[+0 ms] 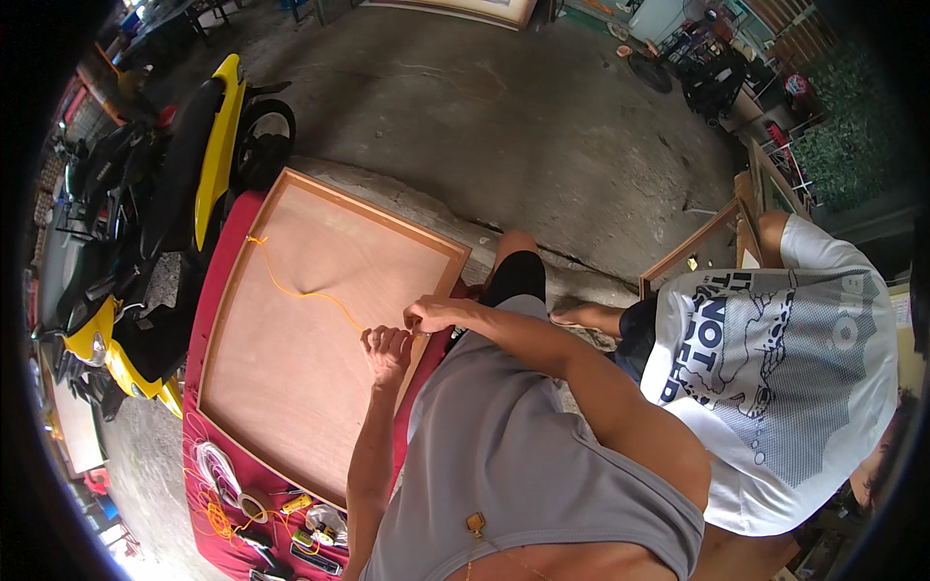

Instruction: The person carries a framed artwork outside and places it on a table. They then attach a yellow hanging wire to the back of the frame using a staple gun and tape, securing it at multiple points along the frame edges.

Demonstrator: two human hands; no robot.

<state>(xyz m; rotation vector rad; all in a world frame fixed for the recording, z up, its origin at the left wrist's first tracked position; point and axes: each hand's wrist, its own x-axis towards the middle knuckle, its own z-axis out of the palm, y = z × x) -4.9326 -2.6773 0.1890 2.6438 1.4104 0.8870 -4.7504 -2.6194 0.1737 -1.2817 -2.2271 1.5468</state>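
Observation:
A framed wooden panel (pixel 291 363) lies flat with its raised rim upward. A yellow-orange cord (pixel 308 293) is fastened at the rim's far left side and crosses the panel in a loose curve to my hands. My left hand (pixel 387 353) has its fingers closed around the cord near the panel's right rim. Just beyond it, my right hand (pixel 432 315) pinches at the same rim, its fingertips close to the left hand's. The cord's end is hidden between the hands, so I cannot tell exactly how it is attached there.
Red cloth (pixel 228 542) under the panel carries a white wire coil (pixel 218 470), orange cord (pixel 218 513), a tape roll (pixel 254 507) and small tools. A yellow-black motorcycle (pixel 208 165) stands left. A person in a white shirt (pixel 785 378) sits close on my right, beside another wooden frame (pixel 693 242).

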